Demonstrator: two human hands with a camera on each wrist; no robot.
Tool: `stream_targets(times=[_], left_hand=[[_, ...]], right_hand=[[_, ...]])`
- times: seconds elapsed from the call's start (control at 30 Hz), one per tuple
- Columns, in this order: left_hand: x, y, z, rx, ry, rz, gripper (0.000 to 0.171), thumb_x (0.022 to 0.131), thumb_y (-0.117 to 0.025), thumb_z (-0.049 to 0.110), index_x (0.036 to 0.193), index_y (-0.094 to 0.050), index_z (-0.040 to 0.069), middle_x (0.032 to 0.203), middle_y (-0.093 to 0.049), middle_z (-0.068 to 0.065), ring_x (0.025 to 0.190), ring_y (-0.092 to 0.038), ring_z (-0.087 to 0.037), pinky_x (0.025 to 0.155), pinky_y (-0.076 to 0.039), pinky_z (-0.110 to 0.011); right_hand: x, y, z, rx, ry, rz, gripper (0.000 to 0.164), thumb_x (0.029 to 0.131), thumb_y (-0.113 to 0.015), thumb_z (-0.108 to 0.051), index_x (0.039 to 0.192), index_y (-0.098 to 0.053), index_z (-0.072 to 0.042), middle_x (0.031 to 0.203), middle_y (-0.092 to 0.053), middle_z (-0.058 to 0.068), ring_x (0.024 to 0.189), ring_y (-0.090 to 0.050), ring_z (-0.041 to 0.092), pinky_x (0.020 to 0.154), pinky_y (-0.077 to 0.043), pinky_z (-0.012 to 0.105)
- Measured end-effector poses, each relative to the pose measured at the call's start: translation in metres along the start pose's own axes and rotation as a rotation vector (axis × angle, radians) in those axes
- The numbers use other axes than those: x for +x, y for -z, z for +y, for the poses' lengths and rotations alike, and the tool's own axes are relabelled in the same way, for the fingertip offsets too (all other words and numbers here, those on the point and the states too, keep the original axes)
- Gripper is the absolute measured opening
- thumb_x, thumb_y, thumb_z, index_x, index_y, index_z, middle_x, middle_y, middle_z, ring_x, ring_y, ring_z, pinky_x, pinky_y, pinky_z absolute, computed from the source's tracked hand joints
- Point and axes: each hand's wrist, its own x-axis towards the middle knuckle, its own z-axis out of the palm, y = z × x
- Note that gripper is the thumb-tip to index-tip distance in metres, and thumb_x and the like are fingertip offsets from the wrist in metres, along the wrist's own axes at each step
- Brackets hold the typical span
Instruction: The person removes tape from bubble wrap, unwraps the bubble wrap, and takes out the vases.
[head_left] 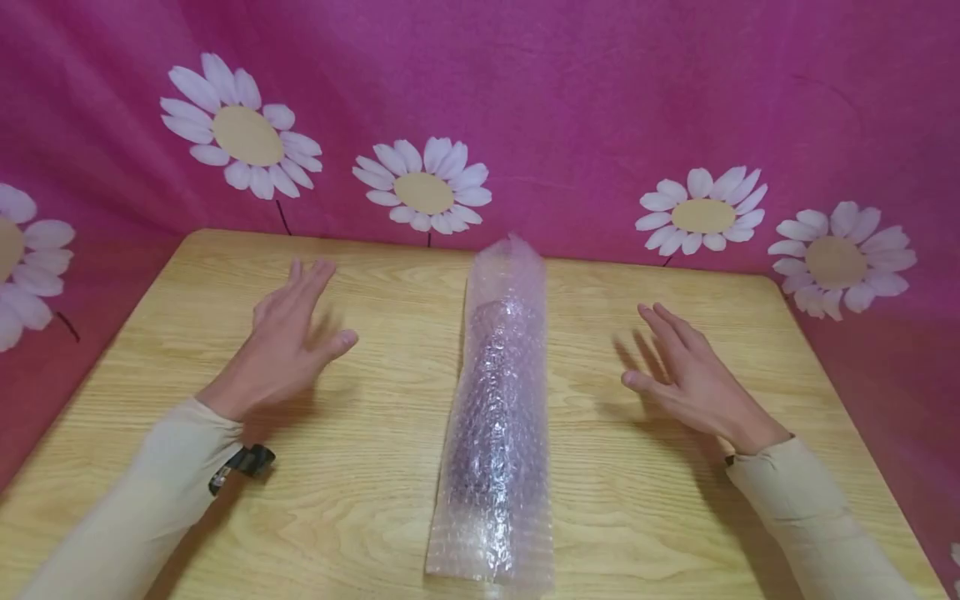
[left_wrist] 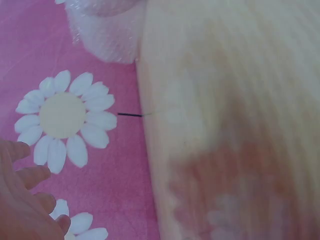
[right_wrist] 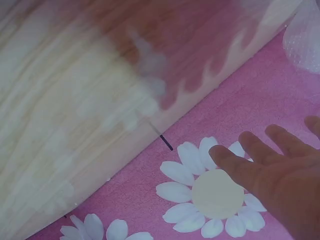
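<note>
A long bundle of clear bubble wrap (head_left: 498, 417) lies lengthwise down the middle of the table, with a darker rounded object showing dimly through it. What that object is stays hidden by the wrap. To its left my left hand (head_left: 281, 350) hovers with fingers extended and thumb spread, apart from the bundle. On the other side my right hand (head_left: 693, 383) is held the same way, holding nothing. The left wrist view catches the far end of the bubble wrap (left_wrist: 107, 35) at its top, and the right wrist view has a bit of wrap (right_wrist: 304, 42) at the upper right.
The wooden table (head_left: 360, 467) has rounded far corners. Behind and beside it hangs a pink cloth (head_left: 570, 100) printed with large white daisies. A black strap (head_left: 251, 461) with a small device sits at my left cuff.
</note>
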Motion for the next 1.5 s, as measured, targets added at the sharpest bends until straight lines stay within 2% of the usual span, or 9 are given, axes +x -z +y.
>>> stream_targets(times=[0.17,0.53,0.8,1.07,1.3,1.5], left_hand=[[0.003,0.003,0.002,-0.027,-0.008,0.027,0.088,0.101,-0.060,0.049,0.168,-0.012,0.018,0.175,-0.017,-0.013,0.165,0.002,-0.038,0.124,-0.007,-0.069],[0.005,-0.008,0.002,-0.052,-0.032,0.023,0.089,0.101,-0.059,0.051,0.168,-0.012,0.017,0.176,-0.016,-0.012,0.165,0.003,-0.037,0.124,-0.008,-0.070],[0.013,-0.007,0.010,-0.053,-0.032,0.051,0.089,0.100,-0.060,0.053,0.168,-0.012,0.022,0.176,-0.016,-0.008,0.165,0.001,-0.035,0.126,-0.009,-0.068],[0.018,-0.014,0.017,-0.049,-0.050,0.019,0.091,0.100,-0.059,0.056,0.168,-0.011,0.021,0.176,-0.014,-0.007,0.165,0.002,-0.034,0.125,-0.010,-0.068],[0.022,-0.018,0.019,-0.044,-0.044,0.002,0.091,0.100,-0.060,0.054,0.168,-0.010,0.023,0.177,-0.011,-0.004,0.165,0.003,-0.031,0.127,-0.009,-0.066],[0.024,-0.023,0.022,-0.048,-0.047,-0.017,0.091,0.100,-0.058,0.057,0.168,-0.010,0.022,0.177,-0.010,-0.004,0.165,0.004,-0.032,0.128,-0.007,-0.066]], right_hand=[[0.000,-0.001,0.000,0.001,0.016,0.010,0.097,0.094,-0.072,-0.049,0.168,-0.014,-0.026,0.174,-0.014,0.018,0.155,-0.021,0.051,0.114,-0.027,0.080],[0.004,-0.005,-0.008,0.019,0.019,0.008,0.096,0.093,-0.073,-0.049,0.168,-0.015,-0.029,0.174,-0.015,0.017,0.156,-0.021,0.050,0.115,-0.027,0.080],[0.008,-0.006,-0.016,0.011,0.043,0.003,0.097,0.093,-0.072,-0.050,0.167,-0.014,-0.031,0.175,-0.014,0.014,0.156,-0.022,0.048,0.116,-0.028,0.078],[0.011,-0.006,-0.021,0.016,0.064,0.005,0.096,0.094,-0.072,-0.049,0.168,-0.014,-0.029,0.176,-0.014,0.012,0.156,-0.022,0.048,0.116,-0.029,0.078],[0.016,-0.010,-0.025,0.023,0.105,0.036,0.095,0.094,-0.074,-0.046,0.167,-0.017,-0.024,0.174,-0.017,0.016,0.155,-0.024,0.051,0.117,-0.028,0.077],[0.021,-0.012,-0.029,0.051,0.120,0.043,0.095,0.094,-0.073,-0.046,0.167,-0.016,-0.028,0.175,-0.016,0.014,0.156,-0.023,0.049,0.118,-0.027,0.077]])
